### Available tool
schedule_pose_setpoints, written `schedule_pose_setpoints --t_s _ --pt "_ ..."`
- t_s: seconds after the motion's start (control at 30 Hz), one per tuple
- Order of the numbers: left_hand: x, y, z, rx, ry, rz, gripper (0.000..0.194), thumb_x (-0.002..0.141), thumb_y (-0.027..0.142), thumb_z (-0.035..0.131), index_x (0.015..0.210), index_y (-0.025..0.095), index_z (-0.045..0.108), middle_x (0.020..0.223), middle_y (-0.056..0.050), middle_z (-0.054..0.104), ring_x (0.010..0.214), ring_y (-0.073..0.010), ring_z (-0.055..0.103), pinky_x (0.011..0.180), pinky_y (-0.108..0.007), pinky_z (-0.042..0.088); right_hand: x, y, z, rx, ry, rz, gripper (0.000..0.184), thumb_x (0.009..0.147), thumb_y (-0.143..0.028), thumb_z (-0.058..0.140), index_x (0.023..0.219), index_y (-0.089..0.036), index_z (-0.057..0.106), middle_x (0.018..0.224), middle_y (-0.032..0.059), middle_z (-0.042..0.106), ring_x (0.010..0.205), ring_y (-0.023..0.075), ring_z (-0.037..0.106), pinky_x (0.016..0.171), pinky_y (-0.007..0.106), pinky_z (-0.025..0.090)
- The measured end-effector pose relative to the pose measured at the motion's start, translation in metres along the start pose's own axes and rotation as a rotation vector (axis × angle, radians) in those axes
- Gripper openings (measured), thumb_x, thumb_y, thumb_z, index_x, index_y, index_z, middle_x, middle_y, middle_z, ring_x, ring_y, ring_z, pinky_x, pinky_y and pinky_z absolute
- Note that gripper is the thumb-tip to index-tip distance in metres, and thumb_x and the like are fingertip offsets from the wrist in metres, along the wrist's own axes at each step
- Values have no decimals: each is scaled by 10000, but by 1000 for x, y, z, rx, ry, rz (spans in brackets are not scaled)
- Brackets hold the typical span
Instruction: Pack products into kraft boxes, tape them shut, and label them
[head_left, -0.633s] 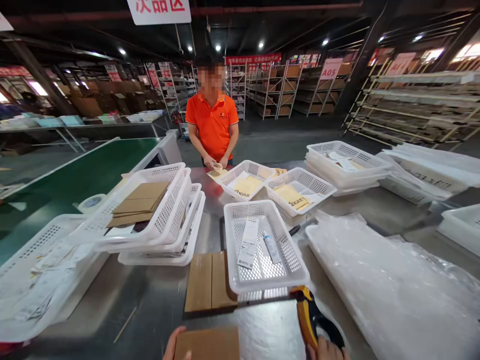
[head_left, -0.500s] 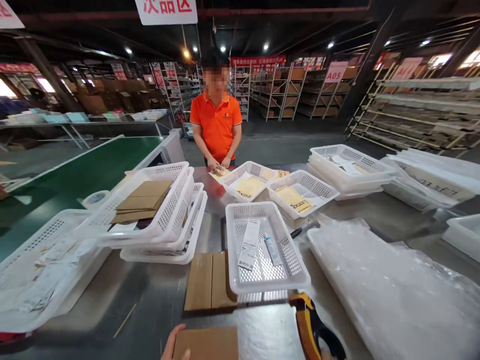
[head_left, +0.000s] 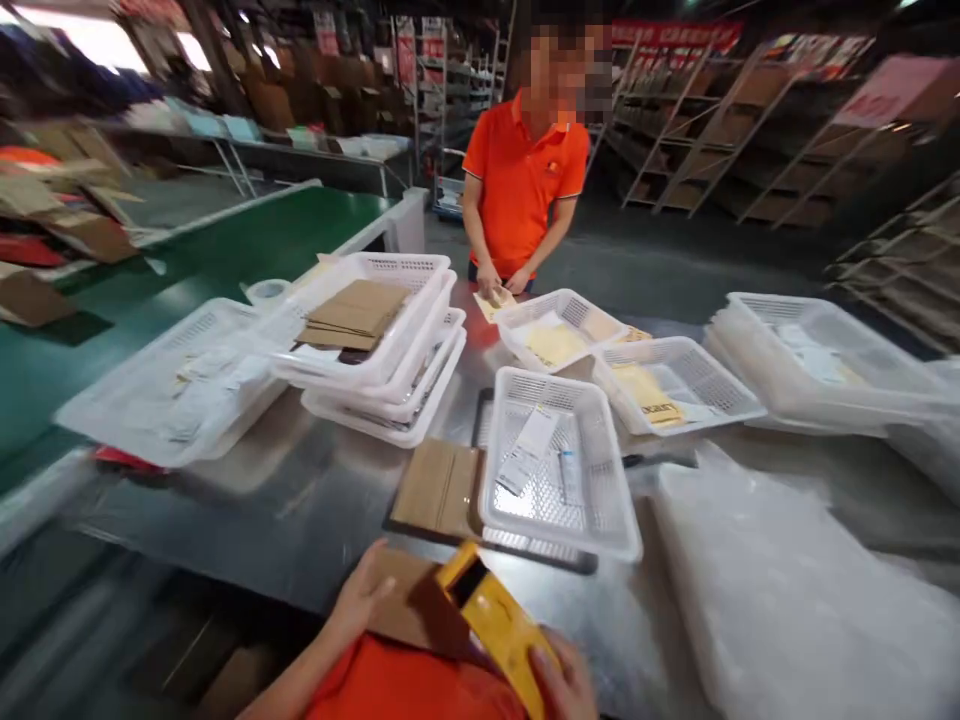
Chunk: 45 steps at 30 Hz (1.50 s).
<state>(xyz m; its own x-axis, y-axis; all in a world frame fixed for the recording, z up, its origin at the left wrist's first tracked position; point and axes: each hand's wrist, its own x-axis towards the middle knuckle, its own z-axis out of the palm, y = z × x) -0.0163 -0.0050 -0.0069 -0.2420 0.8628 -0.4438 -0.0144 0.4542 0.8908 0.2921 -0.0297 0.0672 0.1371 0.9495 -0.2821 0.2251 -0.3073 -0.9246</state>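
Observation:
My left hand (head_left: 364,590) is closed on the left edge of a flat brown cardboard box (head_left: 405,605), its thumb lying on top. In my right hand (head_left: 566,675) is a yellow-and-black handheld barcode scanner (head_left: 502,630). The scanner's dark front window points up and left, above the box's right side. Just beyond, a white mesh basket (head_left: 499,530) holds a white printed packet (head_left: 531,445) and a small blue-and-white tube pack (head_left: 570,475). Folded brown cardboard (head_left: 435,485) lies at the basket's left.
Stacked white baskets (head_left: 442,385) stand left, beside a green conveyor belt (head_left: 247,235). Bubble wrap bags (head_left: 795,590) cover the right side. A co-worker in an orange shirt (head_left: 525,190) handles a yellow packet across the table. More baskets (head_left: 690,380) stand at the far side.
The view has tilted down and turned left. My right hand has brought the scanner from the right side of the table over to the box. My left hand keeps hold of the box.

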Motion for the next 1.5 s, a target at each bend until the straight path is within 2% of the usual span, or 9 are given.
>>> schedule_pose_setpoints --t_s 0.1,0.23,0.47,0.57,0.63,0.7,0.83,1.07,1.5 --pt "1 -3 2 -8 8 20 838 496 665 749 1176 198 604 1206 -120 683 1202 -357 584 1090 -457 421 24 -27 52 127 -293 2 679 610 -875 504 475 -211 460 468 -10 402 479 127 344 443 272 297" --pt "0 3 4 -99 -73 83 716 563 617 730 1137 198 648 1221 -109 692 1176 -339 603 1068 -426 443 45 -29 81 136 -396 -26 627 645 -804 555 520 -195 481 498 -26 379 495 106 309 439 242 237" --pt "3 17 -23 -14 -205 47 639 672 452 703 1244 180 621 1305 -126 646 1229 -331 565 1110 -487 385 61 -19 55 -50 -591 -138 615 722 -763 502 486 -198 438 482 -36 301 477 101 263 443 254 218" --pt "-9 36 -31 112 -14 107 466 707 429 672 1122 218 688 1295 -107 641 1267 -315 516 1157 -481 306 64 -17 52 -71 -634 -144 602 750 -747 481 503 -197 461 486 -29 320 475 110 286 439 257 236" --pt "-20 56 -27 108 46 66 388 762 463 613 1034 203 706 1170 -113 680 1154 -293 576 1071 -456 398 64 -17 52 -88 -629 -141 602 746 -748 482 509 -195 486 483 -21 350 473 118 311 439 259 260" --pt "-28 76 -17 -52 -108 -107 430 798 549 548 944 176 706 954 -95 709 952 -259 636 881 -402 493 64 -20 51 -121 -605 -141 612 730 -762 483 507 -193 503 480 -11 379 475 128 341 444 262 282" --pt "-34 101 1 -220 -187 -232 476 730 627 593 731 154 647 659 -2 604 671 -162 561 648 -287 426 65 -23 48 -164 -618 -122 610 731 -763 481 504 -197 498 481 -3 399 483 139 359 462 271 289" --pt "-25 82 7 -99 -64 -233 342 730 473 624 591 169 552 532 45 500 543 -119 471 539 -260 352 66 -10 47 -167 -657 -63 573 774 -735 476 552 -208 497 497 -8 418 481 138 364 452 269 283" --pt "-9 60 -19 247 172 -121 215 756 157 515 560 159 603 552 28 549 574 -129 494 582 -264 335 67 -60 71 -357 -803 35 582 788 -740 480 603 -191 541 518 -27 434 473 121 400 422 244 286"
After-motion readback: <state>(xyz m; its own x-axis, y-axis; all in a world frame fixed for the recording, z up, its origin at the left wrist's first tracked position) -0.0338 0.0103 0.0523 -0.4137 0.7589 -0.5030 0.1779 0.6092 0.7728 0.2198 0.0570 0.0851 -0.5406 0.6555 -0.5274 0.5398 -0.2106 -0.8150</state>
